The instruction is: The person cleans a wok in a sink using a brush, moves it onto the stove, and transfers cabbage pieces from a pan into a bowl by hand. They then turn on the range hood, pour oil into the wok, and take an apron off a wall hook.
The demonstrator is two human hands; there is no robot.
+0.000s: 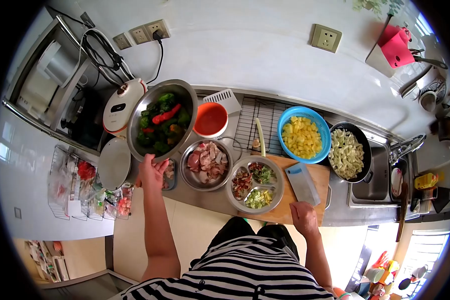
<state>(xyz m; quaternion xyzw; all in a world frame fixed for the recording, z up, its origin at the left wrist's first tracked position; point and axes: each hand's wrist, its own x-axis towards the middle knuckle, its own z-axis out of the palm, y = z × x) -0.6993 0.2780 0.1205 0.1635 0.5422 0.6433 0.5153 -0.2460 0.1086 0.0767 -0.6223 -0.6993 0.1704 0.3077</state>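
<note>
My left hand [152, 172] is closed on the lower rim of a large metal bowl [134, 135]. Green peppers [162, 142] and red peppers [167, 114] lie in the bowl, which tilts over the counter's left side. At the front edge of the wooden cutting board [285, 207], my right hand [304, 218] forms a fist by the lower end of a broad cleaver [303, 183]; the handle is hidden. Left of the blade, a divided metal plate [279, 192] holds chopped ingredients. Between the two stands a bowl of raw meat [208, 164].
A blue basket of yellow cubes [303, 136] and a black pan of pale pieces [346, 154] stand right, before the sink [377, 177]. A red bowl [210, 119], rice cooker [122, 107] and white pan [114, 163] surround the metal bowl. A wire rack [257, 120] lies behind.
</note>
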